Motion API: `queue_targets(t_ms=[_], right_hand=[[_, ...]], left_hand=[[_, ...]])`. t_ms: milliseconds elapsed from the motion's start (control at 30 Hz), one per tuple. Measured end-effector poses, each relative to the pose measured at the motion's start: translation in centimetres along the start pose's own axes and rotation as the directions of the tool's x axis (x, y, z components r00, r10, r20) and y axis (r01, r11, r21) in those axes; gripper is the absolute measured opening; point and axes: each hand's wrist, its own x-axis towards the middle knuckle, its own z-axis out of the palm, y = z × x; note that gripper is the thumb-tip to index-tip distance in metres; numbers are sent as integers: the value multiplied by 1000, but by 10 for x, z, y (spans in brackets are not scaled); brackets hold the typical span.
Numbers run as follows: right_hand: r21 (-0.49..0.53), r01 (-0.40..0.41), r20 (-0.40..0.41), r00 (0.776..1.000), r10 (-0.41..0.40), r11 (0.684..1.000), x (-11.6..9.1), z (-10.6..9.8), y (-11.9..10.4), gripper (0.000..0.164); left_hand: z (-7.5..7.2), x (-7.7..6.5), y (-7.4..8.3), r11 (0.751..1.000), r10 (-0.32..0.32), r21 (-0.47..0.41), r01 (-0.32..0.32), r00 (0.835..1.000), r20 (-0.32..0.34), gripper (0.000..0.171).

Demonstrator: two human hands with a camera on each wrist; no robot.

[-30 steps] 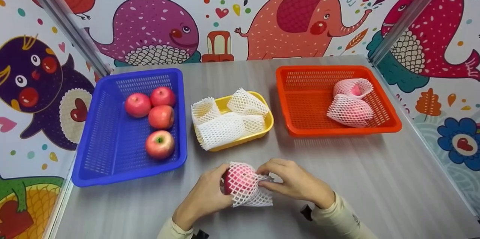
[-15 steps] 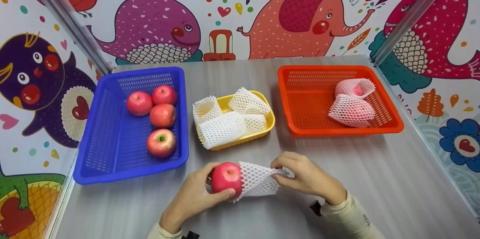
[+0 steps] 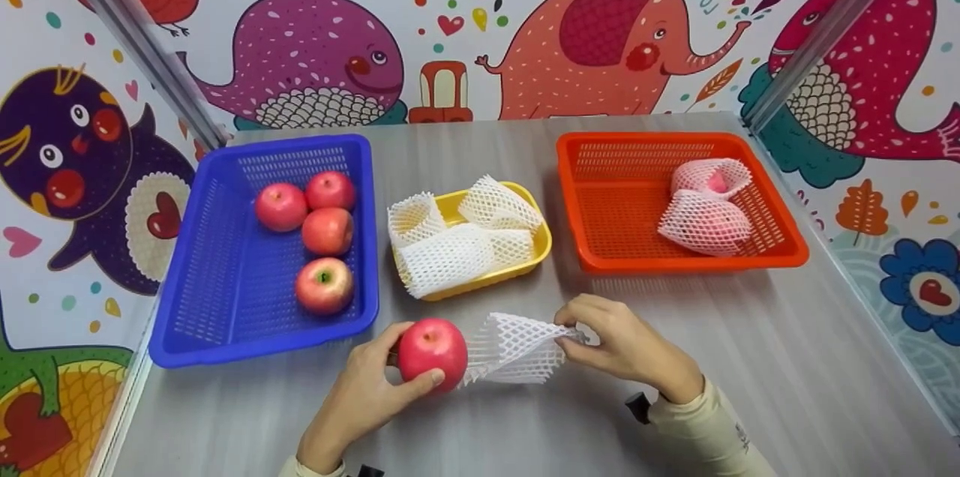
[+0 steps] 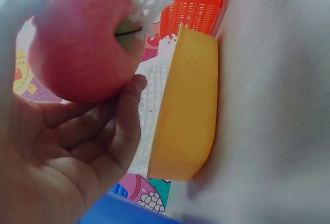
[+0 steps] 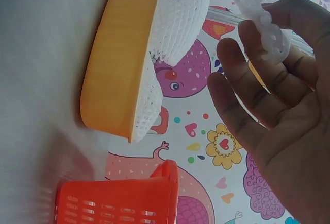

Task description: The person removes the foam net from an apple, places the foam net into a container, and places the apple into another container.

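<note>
My left hand (image 3: 360,387) grips a red apple (image 3: 433,355) above the near part of the table, thumb across its front. In the left wrist view the apple (image 4: 85,41) shows its stem, with fingers curled beneath it. To its right, my right hand (image 3: 626,346) pinches the gathered end of a white foam net sleeve (image 3: 525,349). The sleeve's wide mouth faces the apple, its edge right beside the fruit. In the right wrist view the sleeve's bunched tail (image 5: 273,38) sits between thumb and index finger, the other fingers loosely spread.
A blue basket (image 3: 225,342) with several apples stands at left. Between the baskets, a yellow tray (image 3: 541,244) holds several foam net sleeves (image 3: 446,259). An orange-red basket (image 3: 600,263) at right contains two net-covered apples (image 3: 705,222). Patterned panels (image 3: 450,27) enclose the table.
The apple, at first inside the net sleeve, has come out of it. My left hand has moved left with the apple, and my right hand has drawn the sleeve slightly right.
</note>
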Motion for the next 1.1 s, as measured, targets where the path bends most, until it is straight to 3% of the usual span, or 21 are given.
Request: queue_targets(t_ms=[367,633,800,1100], right_hand=[[13,-53,-28,998,53,999,-7,-12,5,24],[-58,-47,-126,991,39,997,-10,-28,11,27],[-96,-25,-180,984,7,995,3,-36,13,27],[-224,-150,-224,970,99,963,44,-51,16,21]], left_hand=[[-11,-4,0,999,0,-34,-3,996,-89,55],[-12,-9,-2,1000,14,19,-13,994,-105,53],[-8,-11,-2,999,6,47,-2,997,-83,57],[-6,-14,1,994,-104,42,104,995,3,64]])
